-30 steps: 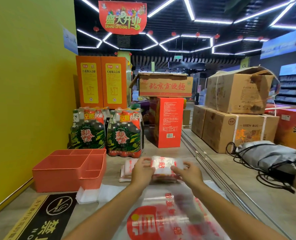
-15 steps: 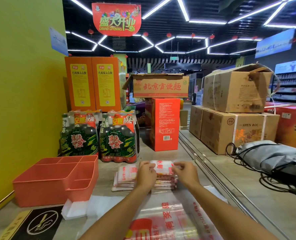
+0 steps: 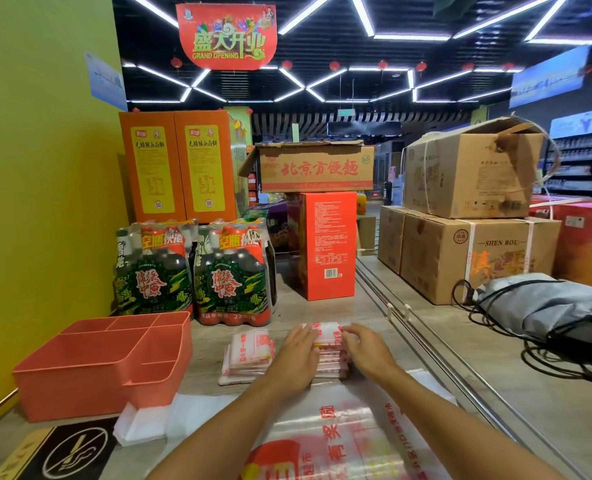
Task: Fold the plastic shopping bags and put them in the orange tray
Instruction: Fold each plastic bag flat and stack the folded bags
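Pressing folded bag stack [image 3: 329, 355]: left hand [image 3: 299, 353], right hand [image 3: 367, 351] flat, fingers relaxed; orange tray [image 3: 79, 382] left.

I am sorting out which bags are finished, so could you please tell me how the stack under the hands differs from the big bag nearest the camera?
The folded stack is compact and layered; the spread bag lies flat and unfolded. The left hand and right hand rest on the stack; only the forearms pass over the spread bag. Both are clear plastic with red print, and neither is in the orange tray.

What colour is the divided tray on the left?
Orange; the tray shows best in the head view.
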{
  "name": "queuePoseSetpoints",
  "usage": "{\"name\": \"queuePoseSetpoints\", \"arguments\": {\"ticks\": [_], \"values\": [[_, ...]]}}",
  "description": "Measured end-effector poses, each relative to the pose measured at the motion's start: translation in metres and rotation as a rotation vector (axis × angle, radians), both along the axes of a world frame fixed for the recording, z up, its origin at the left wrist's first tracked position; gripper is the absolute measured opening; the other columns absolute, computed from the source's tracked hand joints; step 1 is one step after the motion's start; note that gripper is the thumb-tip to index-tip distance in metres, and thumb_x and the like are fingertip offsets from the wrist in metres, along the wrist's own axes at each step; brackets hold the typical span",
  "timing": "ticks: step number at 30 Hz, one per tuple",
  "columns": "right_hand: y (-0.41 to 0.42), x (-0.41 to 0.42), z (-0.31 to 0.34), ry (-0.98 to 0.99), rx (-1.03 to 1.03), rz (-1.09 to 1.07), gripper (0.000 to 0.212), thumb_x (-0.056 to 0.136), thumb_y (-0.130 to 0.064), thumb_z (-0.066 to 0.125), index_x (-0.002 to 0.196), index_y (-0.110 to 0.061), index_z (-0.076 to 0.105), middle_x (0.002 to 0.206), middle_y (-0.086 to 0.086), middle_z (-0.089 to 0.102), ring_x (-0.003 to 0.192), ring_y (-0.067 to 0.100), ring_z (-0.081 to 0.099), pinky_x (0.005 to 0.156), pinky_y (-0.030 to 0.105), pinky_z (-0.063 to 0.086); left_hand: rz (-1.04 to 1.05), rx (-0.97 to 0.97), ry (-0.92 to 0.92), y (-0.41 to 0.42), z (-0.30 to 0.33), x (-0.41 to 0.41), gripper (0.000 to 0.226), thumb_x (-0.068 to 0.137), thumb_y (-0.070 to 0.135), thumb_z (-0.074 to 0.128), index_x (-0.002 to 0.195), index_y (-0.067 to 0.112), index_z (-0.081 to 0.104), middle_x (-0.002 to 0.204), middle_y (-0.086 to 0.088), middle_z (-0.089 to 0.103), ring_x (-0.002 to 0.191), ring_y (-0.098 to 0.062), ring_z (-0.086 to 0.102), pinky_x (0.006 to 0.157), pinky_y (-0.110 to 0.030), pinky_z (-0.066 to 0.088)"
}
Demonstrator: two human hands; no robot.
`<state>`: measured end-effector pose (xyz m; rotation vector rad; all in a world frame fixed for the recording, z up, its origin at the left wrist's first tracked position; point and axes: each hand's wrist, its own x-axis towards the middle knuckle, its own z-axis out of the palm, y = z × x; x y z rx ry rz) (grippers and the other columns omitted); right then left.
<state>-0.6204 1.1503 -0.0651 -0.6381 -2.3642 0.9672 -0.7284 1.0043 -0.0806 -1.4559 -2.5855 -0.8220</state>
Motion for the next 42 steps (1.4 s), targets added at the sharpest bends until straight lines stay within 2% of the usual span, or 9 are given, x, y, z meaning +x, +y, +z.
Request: {"name": "queuePoseSetpoints", "arguments": {"ticks": [3, 7, 16, 21, 25, 29, 34, 39, 42], "values": [[0.007, 0.000, -0.002, -0.062, -0.032, 0.045, 0.033, 0.107, -0.021, 0.042, 0.133, -0.013, 0.062, 0.126, 0.007, 0.066, 0.104, 0.011, 0.055, 0.089, 0.022, 0.041, -0.040, -0.071, 0.000, 0.001, 0.003, -0.004, 0.058, 0.101, 0.021, 0.045, 0.157, 0.018, 0.029, 0.162, 0.000, 0.027, 0.151, -0.020, 0.015, 0.125, -0.037, 0.015], [0.012, 0.002, -0.005, -0.076, -0.102, 0.070, 0.029, 0.105, -0.023, 0.048, 0.124, -0.016, 0.069, 0.118, 0.004, 0.071, 0.109, 0.016, 0.062, 0.097, 0.031, 0.049, -0.062, -0.126, -0.021, 0.003, 0.007, -0.007, 0.069, 0.092, 0.030, 0.060, 0.154, 0.020, 0.033, 0.155, -0.001, 0.032, 0.144, -0.018, 0.026, 0.120, -0.038, 0.025], [0.018, 0.008, -0.009, -0.062, -0.133, 0.037, 0.030, 0.090, -0.037, 0.073, 0.113, -0.018, 0.069, 0.112, 0.003, 0.070, 0.097, 0.013, 0.067, 0.090, 0.035, 0.057, -0.117, -0.115, 0.120, -0.004, 0.007, -0.005, 0.054, 0.100, 0.035, 0.056, 0.151, 0.025, 0.039, 0.147, 0.005, 0.031, 0.139, -0.013, 0.025, 0.114, -0.037, 0.034], [0.009, 0.010, -0.011, -0.068, 0.319, 0.102, 0.048, 0.104, -0.030, 0.051, 0.150, -0.020, 0.042, 0.161, 0.002, 0.029, 0.148, 0.022, 0.028, 0.122, 0.036, 0.025, -0.113, -0.148, 0.110, -0.003, -0.003, 0.003, 0.058, 0.104, 0.031, 0.046, 0.158, 0.024, 0.026, 0.167, 0.002, 0.018, 0.154, -0.018, 0.009, 0.125, -0.041, 0.014], [-0.003, 0.008, -0.016, -0.243, 0.345, 0.264, 0.051, 0.109, -0.039, 0.031, 0.156, -0.018, 0.033, 0.166, 0.002, 0.022, 0.153, 0.017, 0.016, 0.122, 0.027, 0.010, -0.098, -0.152, 0.130, -0.004, -0.007, 0.005, 0.061, 0.104, 0.032, 0.044, 0.160, 0.022, 0.021, 0.167, -0.001, 0.019, 0.154, -0.019, 0.011, 0.126, -0.034, 0.007], [-0.002, 0.014, -0.008, -0.311, 0.373, 0.289, 0.056, 0.103, -0.046, 0.049, 0.150, -0.016, 0.043, 0.155, 0.002, 0.040, 0.145, 0.022, 0.033, 0.117, 0.034, 0.027, -0.116, -0.214, 0.126, -0.003, -0.004, 0.001, 0.068, 0.102, 0.039, 0.047, 0.161, 0.022, 0.018, 0.167, -0.001, 0.018, 0.155, -0.021, 0.010, 0.125, -0.037, 0.010], [0.010, -0.005, 0.010, -0.405, 0.389, 0.290, 0.059, 0.089, -0.063, 0.061, 0.123, -0.016, 0.054, 0.120, 0.001, 0.053, 0.106, 0.018, 0.052, 0.093, 0.034, 0.046, -0.166, -0.278, 0.109, -0.003, 0.001, -0.005, 0.070, 0.103, 0.040, 0.049, 0.161, 0.018, 0.016, 0.168, -0.003, 0.016, 0.155, -0.022, 0.009, 0.125, -0.036, 0.012], [0.011, -0.018, 0.018, -0.462, 0.198, 0.314, 0.084, 0.084, -0.075, 0.039, 0.152, -0.027, 0.035, 0.155, 0.004, 0.041, 0.137, 0.025, 0.042, 0.114, 0.047, 0.034, -0.187, -0.179, 0.069, -0.004, 0.006, -0.005, 0.059, 0.096, 0.034, 0.061, 0.149, 0.026, 0.038, 0.153, 0.000, 0.041, 0.139, -0.020, 0.038, 0.114, -0.033, 0.032], [0.011, -0.029, 0.019, -0.452, 0.163, 0.271, 0.072, 0.091, -0.065, 0.025, 0.153, -0.030, 0.038, 0.159, -0.001, 0.038, 0.144, 0.023, 0.035, 0.119, 0.048, 0.026, -0.189, -0.132, 0.070, -0.003, 0.004, -0.008, 0.058, 0.092, 0.037, 0.067, 0.143, 0.026, 0.041, 0.144, 0.002, 0.046, 0.132, -0.016, 0.041, 0.111, -0.034, 0.036]]}}
